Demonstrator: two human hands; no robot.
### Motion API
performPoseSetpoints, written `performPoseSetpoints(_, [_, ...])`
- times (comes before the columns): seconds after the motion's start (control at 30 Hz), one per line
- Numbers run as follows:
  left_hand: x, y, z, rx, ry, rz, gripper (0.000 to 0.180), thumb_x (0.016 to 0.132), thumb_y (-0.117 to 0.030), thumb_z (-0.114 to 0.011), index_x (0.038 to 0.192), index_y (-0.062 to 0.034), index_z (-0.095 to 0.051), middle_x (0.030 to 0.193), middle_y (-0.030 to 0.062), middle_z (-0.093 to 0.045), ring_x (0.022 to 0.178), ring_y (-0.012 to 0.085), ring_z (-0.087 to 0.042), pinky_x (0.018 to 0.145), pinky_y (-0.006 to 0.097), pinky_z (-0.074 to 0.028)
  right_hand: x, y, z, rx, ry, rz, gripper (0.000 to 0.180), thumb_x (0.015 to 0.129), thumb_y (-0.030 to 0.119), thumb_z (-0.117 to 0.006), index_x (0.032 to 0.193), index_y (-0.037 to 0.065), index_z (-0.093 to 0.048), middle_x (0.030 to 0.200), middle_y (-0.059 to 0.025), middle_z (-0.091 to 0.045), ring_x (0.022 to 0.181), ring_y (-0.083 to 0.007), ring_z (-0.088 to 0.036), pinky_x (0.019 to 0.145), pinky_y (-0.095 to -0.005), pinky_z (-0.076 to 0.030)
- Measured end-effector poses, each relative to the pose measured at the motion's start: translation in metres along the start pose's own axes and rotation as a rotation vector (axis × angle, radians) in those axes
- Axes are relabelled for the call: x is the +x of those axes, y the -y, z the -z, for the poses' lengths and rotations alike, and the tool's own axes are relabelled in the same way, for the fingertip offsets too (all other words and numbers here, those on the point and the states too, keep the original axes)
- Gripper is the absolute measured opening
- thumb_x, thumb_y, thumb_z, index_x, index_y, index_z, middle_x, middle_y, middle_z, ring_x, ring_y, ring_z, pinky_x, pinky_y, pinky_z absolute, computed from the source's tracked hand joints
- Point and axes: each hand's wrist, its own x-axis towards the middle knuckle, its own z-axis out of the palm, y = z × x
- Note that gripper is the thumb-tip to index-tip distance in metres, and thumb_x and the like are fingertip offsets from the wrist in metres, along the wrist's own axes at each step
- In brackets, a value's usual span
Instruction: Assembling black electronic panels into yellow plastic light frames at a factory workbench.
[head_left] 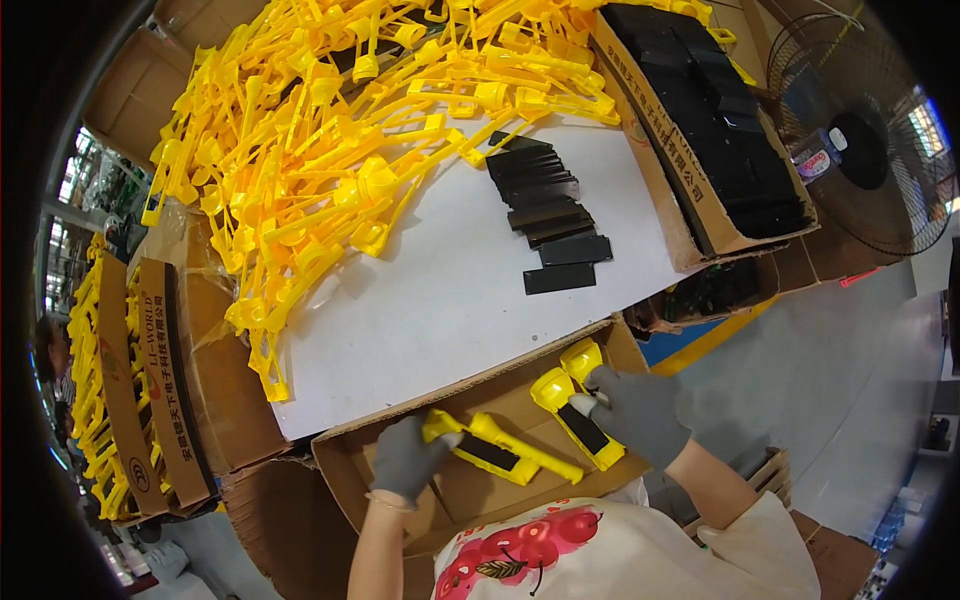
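Fingers, left hand [408,460]: I see them gloved, clamped on one yellow handle piece [500,450] in the shallow carton [345,470].
Fingers, right hand [640,412]: closed on second yellow piece [575,412], same carton.
Risk: I judge black inserts could slip out if a piece tilts.
Packages: brown box of black strips [700,120] upper right; printed cartons [160,380] at left; loose black strips [550,215] on white table [420,310].

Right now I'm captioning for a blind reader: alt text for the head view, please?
Two grey-gloved hands, left hand and right hand, each place a yellow plastic part with a black insert into a cardboard box. Beyond it, a white table holds a yellow parts pile and black strips.
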Motion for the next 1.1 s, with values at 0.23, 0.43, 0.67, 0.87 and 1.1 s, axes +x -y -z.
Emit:
performPoseSetpoints(0.23, [0.006, -0.072, -0.013, 0.308, -0.038, -0.084, 0.049, 0.081, -0.048, -0.069, 0.096, -0.0032, -0.057, 0.079, 0.0183, -0.068, 0.064, 0.0355, -0.066, 0.056, 0.043, -0.052, 0.1, 0.001, 0.032, 0.067, -0.311, 0.248, 0.016, 0.08, 0.02, -0.067, 0.095, 0.014, -0.064, 0.095, -0.0052, -0.058, 0.084, -0.0268, -0.062, 0.066, -0.0398, -0.051])
performPoseSetpoints(0.43, [0.044, -0.041, 0.097, 0.059, -0.598, -0.17, 0.022, 0.081, -0.03, -0.073, 0.084, -0.0077, -0.071, 0.068, 0.0141, -0.065, 0.064, 0.0304, -0.065, 0.061, 0.039, -0.051, 0.129, -0.037, 0.024, -0.159, -0.227, 0.234, 0.036, 0.066, 0.02, -0.079, 0.097, 0.013, -0.062, 0.097, -0.0051, -0.056, 0.091, -0.0256, -0.058, 0.074, -0.038, -0.048])
performPoseSetpoints(0.67, [0.169, -0.001, 0.189, 0.397, -0.796, -0.389, 0.056, 0.075, -0.04, -0.076, 0.119, -0.0078, -0.06, 0.123, 0.0127, -0.06, 0.12, 0.0371, -0.049, 0.1, 0.045, -0.041, 0.13, -0.034, 0.027, -0.108, -0.215, 0.244, 0.035, 0.064, 0.02, -0.08, 0.092, 0.011, -0.061, 0.094, -0.0043, -0.058, 0.09, -0.0257, -0.059, 0.075, -0.0398, -0.046])
performPoseSetpoints(0.87, [0.219, -0.018, 0.142, 0.504, -0.601, -0.298, 0.067, 0.074, -0.064, -0.063, 0.123, -0.018, -0.061, 0.12, 0.0091, -0.059, 0.12, 0.0302, -0.048, 0.107, 0.061, -0.016, 0.13, -0.04, 0.025, 0.042, -0.183, 0.268, 0.022, 0.066, 0.017, -0.078, 0.078, 0.01, -0.061, 0.084, -0.0035, -0.058, 0.082, -0.0255, -0.06, 0.07, -0.0387, -0.047])
performPoseSetpoints(1.1, [0.129, -0.012, 0.115, 0.467, -0.391, -0.576, 0.064, 0.074, -0.053, -0.069, 0.124, -0.0136, -0.057, 0.12, 0.009, -0.057, 0.121, 0.0317, -0.047, 0.113, 0.053, -0.014, 0.128, -0.043, 0.024, 0.164, -0.261, 0.262, 0.018, 0.067, 0.015, -0.077, 0.074, 0.009, -0.061, 0.08, -0.0044, -0.059, 0.078, -0.0257, -0.06, 0.066, -0.0387, -0.048])
